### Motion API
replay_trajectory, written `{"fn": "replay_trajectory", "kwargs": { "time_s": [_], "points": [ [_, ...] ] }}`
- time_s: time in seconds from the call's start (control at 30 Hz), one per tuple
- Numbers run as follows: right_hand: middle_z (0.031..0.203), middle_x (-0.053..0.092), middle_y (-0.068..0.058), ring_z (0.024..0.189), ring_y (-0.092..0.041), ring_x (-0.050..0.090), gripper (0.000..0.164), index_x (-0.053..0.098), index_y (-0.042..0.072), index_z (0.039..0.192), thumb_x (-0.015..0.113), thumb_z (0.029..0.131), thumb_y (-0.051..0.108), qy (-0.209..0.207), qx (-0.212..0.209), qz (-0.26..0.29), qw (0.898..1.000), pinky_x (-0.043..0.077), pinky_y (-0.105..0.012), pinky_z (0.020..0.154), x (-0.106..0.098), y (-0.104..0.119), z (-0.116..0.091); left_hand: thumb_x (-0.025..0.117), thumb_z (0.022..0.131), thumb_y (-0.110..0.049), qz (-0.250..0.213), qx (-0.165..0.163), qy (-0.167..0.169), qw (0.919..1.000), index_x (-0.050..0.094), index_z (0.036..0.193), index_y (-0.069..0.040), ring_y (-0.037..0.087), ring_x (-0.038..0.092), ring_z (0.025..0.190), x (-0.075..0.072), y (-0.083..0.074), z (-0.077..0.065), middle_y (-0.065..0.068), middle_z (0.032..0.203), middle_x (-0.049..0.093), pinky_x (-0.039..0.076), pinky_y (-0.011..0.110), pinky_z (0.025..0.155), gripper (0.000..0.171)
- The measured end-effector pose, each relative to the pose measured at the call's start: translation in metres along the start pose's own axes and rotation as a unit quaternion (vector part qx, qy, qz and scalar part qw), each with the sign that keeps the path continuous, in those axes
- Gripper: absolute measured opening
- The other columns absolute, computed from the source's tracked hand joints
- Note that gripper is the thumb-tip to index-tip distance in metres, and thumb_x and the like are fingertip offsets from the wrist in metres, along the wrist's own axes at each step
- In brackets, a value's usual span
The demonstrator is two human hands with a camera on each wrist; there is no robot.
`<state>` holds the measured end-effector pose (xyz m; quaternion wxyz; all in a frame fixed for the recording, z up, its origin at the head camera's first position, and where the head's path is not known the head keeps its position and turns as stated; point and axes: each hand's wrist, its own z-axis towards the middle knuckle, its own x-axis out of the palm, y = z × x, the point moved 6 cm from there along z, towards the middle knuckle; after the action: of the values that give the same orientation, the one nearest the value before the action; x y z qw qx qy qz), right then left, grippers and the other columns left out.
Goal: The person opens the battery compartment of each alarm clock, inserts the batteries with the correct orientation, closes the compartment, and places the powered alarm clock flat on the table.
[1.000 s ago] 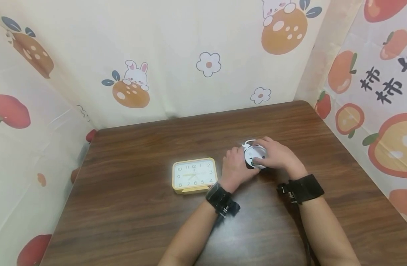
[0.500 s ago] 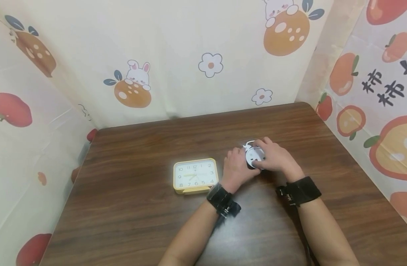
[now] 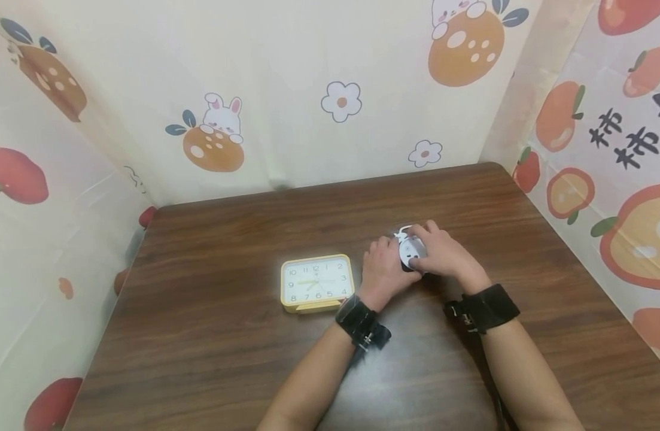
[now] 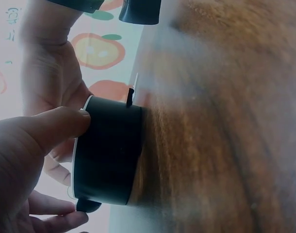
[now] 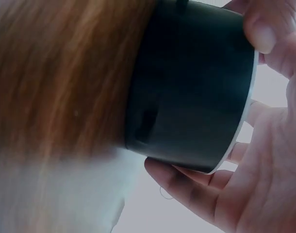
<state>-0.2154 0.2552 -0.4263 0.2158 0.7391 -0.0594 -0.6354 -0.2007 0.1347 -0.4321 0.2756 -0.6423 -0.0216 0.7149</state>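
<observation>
A small round alarm clock (image 3: 407, 254), with a black body, a white front and a thin white loop at its far end, lies on its back at the right of the table. My left hand (image 3: 382, 269) grips its left side, the thumb along the near edge. From the right, my right hand (image 3: 443, 251) reaches over the clock and holds it, covering part of the face. In the left wrist view the black casing (image 4: 109, 150) stands against the tabletop, a thumb on its rim. The right wrist view shows fingers (image 5: 182, 189) curled round the casing.
A yellow rectangular clock (image 3: 316, 281) with a white dial lies face up just left of my left wrist. The brown wooden table (image 3: 216, 353) meets patterned curtains at the back and sides. A dark cable runs along my right forearm.
My right hand has shifted slightly left and now covers a little more of the round clock's face. My left hand keeps its grip; the yellow clock stays put.
</observation>
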Motion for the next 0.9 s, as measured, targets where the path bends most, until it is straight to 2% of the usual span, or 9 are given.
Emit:
{"fn": "replay_trajectory", "kwargs": {
  "time_s": [0.47, 0.9],
  "points": [
    [0.113, 0.034, -0.014, 0.092, -0.030, 0.042, 0.062, 0.036, 0.017, 0.127, 0.063, 0.072, 0.030, 0.026, 0.009, 0.017, 0.999, 0.040, -0.035, 0.064, 0.0009, 0.0012, 0.0005, 0.062, 0.058, -0.064, 0.022, -0.001, 0.004, 0.9997, 0.051, 0.111, -0.012, 0.014, 0.043, 0.085, -0.0007, -0.0018, 0.0012, 0.001, 0.100, 0.049, 0.040, 0.030, 0.068, 0.076],
    [0.117, 0.033, -0.017, 0.094, -0.032, 0.040, 0.062, 0.037, 0.015, 0.126, 0.065, 0.072, 0.028, 0.024, 0.012, 0.031, 0.999, 0.039, -0.034, 0.063, 0.0008, 0.0002, 0.0006, 0.061, 0.059, -0.065, 0.027, 0.002, -0.001, 0.9996, 0.049, 0.114, -0.013, 0.013, 0.043, 0.084, -0.0015, -0.0027, 0.0006, 0.000, 0.099, 0.048, 0.037, 0.028, 0.066, 0.077]
  ]
}}
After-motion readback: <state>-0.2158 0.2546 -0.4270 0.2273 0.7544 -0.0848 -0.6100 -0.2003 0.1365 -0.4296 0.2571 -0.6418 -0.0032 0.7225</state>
